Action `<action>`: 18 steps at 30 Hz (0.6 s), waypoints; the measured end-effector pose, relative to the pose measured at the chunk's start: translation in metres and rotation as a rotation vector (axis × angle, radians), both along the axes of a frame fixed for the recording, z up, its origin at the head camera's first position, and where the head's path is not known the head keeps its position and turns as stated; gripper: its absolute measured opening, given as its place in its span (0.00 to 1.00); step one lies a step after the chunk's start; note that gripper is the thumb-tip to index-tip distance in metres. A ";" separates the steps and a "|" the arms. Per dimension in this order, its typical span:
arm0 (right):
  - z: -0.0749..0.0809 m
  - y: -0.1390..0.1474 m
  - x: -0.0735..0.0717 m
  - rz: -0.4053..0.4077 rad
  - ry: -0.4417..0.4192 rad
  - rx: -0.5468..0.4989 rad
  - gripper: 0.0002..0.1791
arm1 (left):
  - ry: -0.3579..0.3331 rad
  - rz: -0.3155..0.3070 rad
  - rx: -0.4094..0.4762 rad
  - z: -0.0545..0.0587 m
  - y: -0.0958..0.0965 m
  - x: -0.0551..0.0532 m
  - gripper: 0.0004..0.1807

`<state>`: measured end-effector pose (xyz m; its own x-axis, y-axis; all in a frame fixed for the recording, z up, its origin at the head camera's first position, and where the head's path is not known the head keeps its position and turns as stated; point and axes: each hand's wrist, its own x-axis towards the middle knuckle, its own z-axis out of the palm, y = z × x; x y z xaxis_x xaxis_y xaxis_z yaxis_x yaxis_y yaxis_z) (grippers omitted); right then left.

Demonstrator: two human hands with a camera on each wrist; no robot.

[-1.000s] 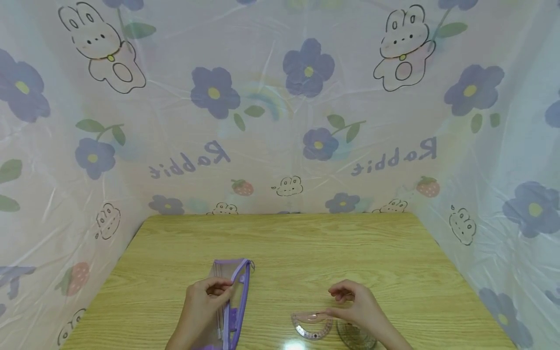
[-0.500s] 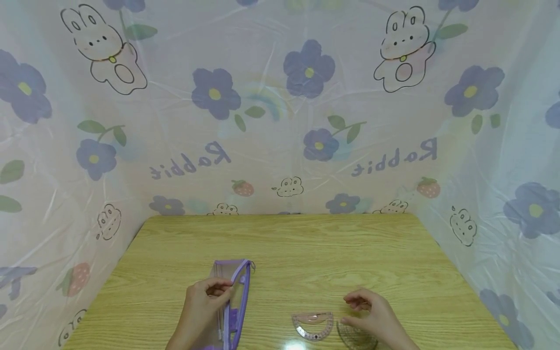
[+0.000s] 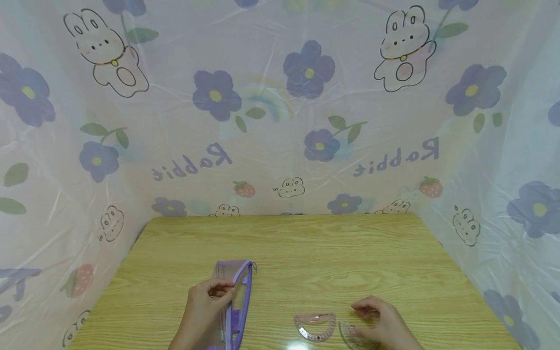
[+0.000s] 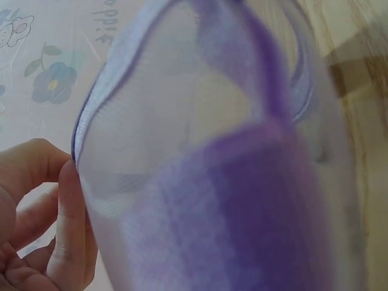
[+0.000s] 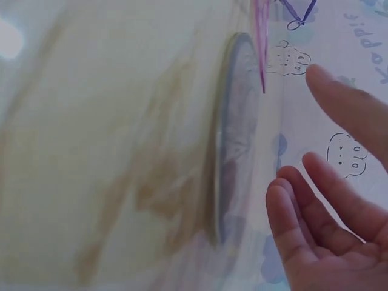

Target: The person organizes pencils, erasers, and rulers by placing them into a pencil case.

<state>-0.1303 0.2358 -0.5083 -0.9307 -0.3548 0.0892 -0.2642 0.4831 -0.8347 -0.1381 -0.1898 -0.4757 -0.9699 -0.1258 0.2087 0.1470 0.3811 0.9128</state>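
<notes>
A see-through pencil case point(image 3: 235, 321) with purple trim stands on the left of the table, its zipped mouth parted. My left hand point(image 3: 205, 304) pinches the case's upper edge between thumb and forefinger; the left wrist view has those fingers point(image 4: 68, 182) at the rim. To the right lies a pinkish clear protractor point(image 3: 317, 337). Beside it is a clear, round-edged plastic piece point(image 3: 355, 339), partly covered by my right hand point(image 3: 387, 323). That hand hovers over it, thumb apart from the bent fingers point(image 5: 291, 224), and nothing is between them.
The wood-grain table point(image 3: 284, 253) reaches back to a patterned curtain point(image 3: 271, 126) that encloses it behind and on both sides. A small ring point(image 3: 255, 266) hangs at the case's far corner. Light glares off the tabletop near the front.
My right hand has let go of the protractor's edge and moved right, toward me, over the clear round-edged piece. The left hand keeps its pinch on the pencil case.
</notes>
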 end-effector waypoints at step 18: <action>-0.007 0.015 0.006 0.118 -0.024 0.048 0.26 | -0.003 -0.010 -0.015 -0.002 0.001 -0.001 0.04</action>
<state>-0.1247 0.2509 -0.5151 -0.8837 -0.4657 0.0479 -0.3023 0.4896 -0.8179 -0.1389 -0.1892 -0.4775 -0.9718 -0.1130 0.2072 0.1478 0.3932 0.9075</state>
